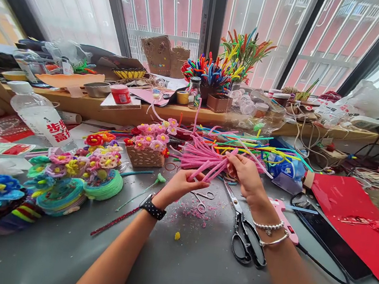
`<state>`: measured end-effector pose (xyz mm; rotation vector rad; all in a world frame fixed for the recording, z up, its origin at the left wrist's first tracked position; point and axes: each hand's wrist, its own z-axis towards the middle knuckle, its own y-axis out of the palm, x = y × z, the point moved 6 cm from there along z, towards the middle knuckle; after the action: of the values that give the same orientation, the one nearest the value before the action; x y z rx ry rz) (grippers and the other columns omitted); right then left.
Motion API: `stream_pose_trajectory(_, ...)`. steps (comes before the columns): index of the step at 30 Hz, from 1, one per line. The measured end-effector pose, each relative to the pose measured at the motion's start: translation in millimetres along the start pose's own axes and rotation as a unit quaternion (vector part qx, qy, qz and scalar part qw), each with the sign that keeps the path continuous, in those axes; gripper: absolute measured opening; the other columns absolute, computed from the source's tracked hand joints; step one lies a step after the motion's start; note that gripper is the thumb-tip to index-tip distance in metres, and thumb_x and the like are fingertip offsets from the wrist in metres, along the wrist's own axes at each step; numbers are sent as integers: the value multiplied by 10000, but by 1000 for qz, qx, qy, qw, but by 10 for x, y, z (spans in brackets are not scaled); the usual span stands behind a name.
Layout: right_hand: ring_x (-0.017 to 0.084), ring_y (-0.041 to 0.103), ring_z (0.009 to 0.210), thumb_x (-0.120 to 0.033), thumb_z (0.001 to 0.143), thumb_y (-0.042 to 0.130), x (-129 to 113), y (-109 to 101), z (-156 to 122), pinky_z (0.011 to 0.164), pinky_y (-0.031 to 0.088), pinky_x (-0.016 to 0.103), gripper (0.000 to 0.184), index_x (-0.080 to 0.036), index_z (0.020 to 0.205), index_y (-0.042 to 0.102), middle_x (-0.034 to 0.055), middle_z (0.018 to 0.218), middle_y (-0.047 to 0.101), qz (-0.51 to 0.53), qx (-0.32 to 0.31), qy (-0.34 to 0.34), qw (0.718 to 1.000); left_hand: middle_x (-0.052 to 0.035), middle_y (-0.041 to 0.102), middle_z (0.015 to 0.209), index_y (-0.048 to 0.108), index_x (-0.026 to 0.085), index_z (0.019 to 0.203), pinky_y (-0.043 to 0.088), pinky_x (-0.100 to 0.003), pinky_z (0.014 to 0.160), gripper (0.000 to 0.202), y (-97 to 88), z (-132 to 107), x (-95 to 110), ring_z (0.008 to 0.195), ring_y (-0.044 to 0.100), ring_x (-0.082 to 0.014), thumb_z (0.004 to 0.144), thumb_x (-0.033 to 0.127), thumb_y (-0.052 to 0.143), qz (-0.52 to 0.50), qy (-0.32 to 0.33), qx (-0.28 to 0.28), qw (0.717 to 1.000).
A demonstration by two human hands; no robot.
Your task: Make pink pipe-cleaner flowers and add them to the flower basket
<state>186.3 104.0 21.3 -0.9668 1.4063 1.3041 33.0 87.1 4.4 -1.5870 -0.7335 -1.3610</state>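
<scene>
My left hand (183, 185), with a dotted watch band at the wrist, is closed on a few pink pipe cleaners (215, 171). My right hand (243, 171) pinches the far end of these pipe cleaners between thumb and fingers. Just behind both hands lies a big bundle of pink pipe cleaners (193, 154) on the grey table. Below the hands are small scissors (201, 203) among colourful fluff clippings. Large black-handled scissors (242, 233) lie beside my right forearm, close to a pink glue gun (284, 219).
Pipe-cleaner flowers in pots (103, 186) crowd the left side, near a plastic bottle (39, 115). A small box of pink flowers (145, 157) stands at centre left. To the right lie a phone (333, 244) and red sheets (357, 220). Craft supplies fill the windowsill (165, 116).
</scene>
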Motion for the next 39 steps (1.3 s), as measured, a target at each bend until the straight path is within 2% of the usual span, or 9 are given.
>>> stream_pose_trajectory(3, 11, 324, 362, -372, 564, 671, -4, 7, 0, 349, 194, 159, 266, -125, 594, 579, -70, 428, 436, 0, -1, -15, 1000, 4, 530, 531, 643, 120, 663, 224, -191, 437, 247, 37, -3, -20, 483, 370, -63, 624, 363, 627, -5, -19, -35, 999)
stream_pose_trajectory(10, 32, 315, 414, -403, 602, 643, -40, 10, 7, 378, 216, 188, 263, -143, 622, 609, -61, 472, 411, 9, 1, -78, 997, -10, 567, 561, 639, 119, 689, 158, -192, 398, 296, 22, -4, -59, 420, 274, -41, 664, 408, 582, 3, -31, -68, 997)
stream_pose_trajectory(16, 37, 299, 413, -390, 611, 634, -30, -28, 23, 376, 211, 195, 240, -153, 629, 599, -62, 484, 401, 20, 32, -103, 994, -66, 663, 712, 555, 126, 708, 122, -195, 375, 306, 93, -17, -78, 393, 183, -36, 711, 430, 524, -28, -30, -99, 994)
stream_pose_trajectory(20, 32, 298, 407, -389, 595, 640, -36, -63, 14, 370, 223, 189, 247, -153, 592, 567, -63, 485, 404, 30, 64, -108, 992, -64, 659, 703, 547, 124, 710, 144, -191, 384, 298, 83, -18, -31, 413, 209, -43, 716, 422, 523, -19, -3, -87, 996)
stream_pose_trajectory(25, 30, 286, 401, -409, 588, 639, -10, -99, 8, 360, 237, 185, 270, -159, 589, 538, -69, 481, 379, 45, 104, -116, 987, -31, 599, 639, 545, 119, 701, 150, -190, 386, 306, 151, -24, -15, 420, 206, -41, 753, 410, 469, -9, 5, -108, 994)
stream_pose_trajectory(30, 31, 294, 387, -410, 613, 623, 8, -122, 16, 357, 250, 189, 259, -162, 622, 547, -74, 474, 374, 36, 114, -122, 985, 63, 369, 517, 485, 153, 691, 208, -175, 404, 274, 107, 8, -42, 428, 253, -48, 754, 418, 457, 8, 20, -24, 999)
stream_pose_trajectory(33, 30, 296, 378, -415, 628, 613, 13, -145, 21, 350, 245, 187, 262, -162, 625, 545, -76, 468, 370, 45, 123, -122, 984, 47, 429, 560, 519, 153, 713, 241, -180, 431, 239, -6, 31, -28, 451, 284, -53, 734, 391, 497, 20, 55, 45, 997)
stream_pose_trajectory(36, 30, 321, 386, -415, 614, 626, 41, -166, 38, 350, 256, 184, 268, -162, 617, 539, -68, 485, 393, 60, 130, -114, 983, 9, 524, 620, 575, 144, 633, 256, -190, 452, 256, -134, 50, -27, 478, 337, -62, 716, 381, 524, 40, 83, 108, 990)
stream_pose_trajectory(39, 27, 341, 402, -412, 592, 647, 73, -177, 60, 356, 269, 176, 274, -157, 621, 552, -61, 506, 416, 82, 127, -113, 982, 12, 514, 560, 586, 145, 560, 233, -195, 435, 283, -190, 71, -62, 459, 333, -63, 706, 382, 536, 36, 78, 137, 987)
